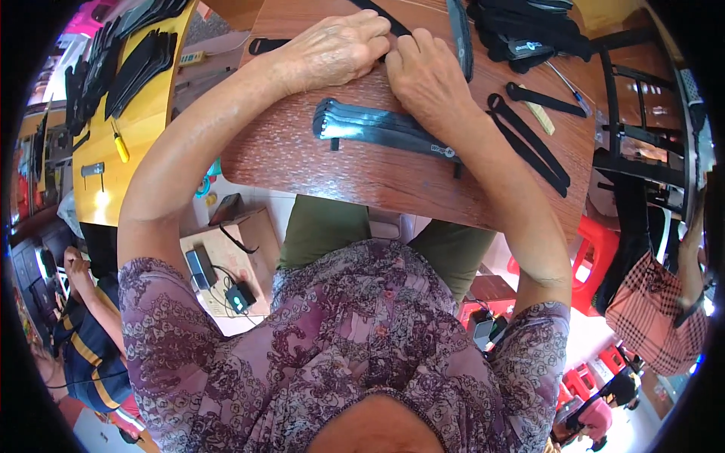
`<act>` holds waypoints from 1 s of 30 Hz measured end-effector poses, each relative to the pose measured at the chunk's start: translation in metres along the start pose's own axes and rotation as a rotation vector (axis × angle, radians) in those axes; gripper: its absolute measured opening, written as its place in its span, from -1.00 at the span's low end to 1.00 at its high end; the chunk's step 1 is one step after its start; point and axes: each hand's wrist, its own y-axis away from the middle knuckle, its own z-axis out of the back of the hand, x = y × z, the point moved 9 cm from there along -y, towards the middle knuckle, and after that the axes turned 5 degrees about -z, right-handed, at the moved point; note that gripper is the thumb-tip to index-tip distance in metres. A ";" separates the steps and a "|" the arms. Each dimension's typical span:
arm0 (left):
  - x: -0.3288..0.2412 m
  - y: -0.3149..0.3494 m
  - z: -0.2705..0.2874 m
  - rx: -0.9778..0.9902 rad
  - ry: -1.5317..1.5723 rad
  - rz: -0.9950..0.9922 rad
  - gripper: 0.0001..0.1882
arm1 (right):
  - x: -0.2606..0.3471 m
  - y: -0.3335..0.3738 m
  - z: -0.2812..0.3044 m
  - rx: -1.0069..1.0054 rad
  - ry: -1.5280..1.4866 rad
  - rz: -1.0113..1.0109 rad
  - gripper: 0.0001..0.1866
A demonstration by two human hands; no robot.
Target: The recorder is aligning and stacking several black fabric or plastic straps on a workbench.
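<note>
I watch both hands meet at top centre: the left hand (343, 49) curled closed, the right hand (430, 72) bent inward, both at a black strap (392, 21). Their fingertips are hidden, so I cannot tell which pinches it; working so close probably steadies a limp piece. The stack (385, 130) lies mid-frame between the forearms, likely for easy reach; loose straps (535, 142) lie right, apart from it.
</note>
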 end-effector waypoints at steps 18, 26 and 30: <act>0.011 -0.011 -0.003 0.120 0.101 0.006 -0.86 | -0.024 0.003 0.002 -0.038 -0.286 -0.187 -0.93; 0.042 0.025 0.022 0.206 0.353 0.334 -0.76 | -0.061 0.019 0.023 -0.129 -0.786 -0.640 -0.95; 0.056 0.073 0.029 0.241 0.741 0.678 -0.77 | -0.068 0.058 0.030 -0.032 -1.103 -0.955 -0.91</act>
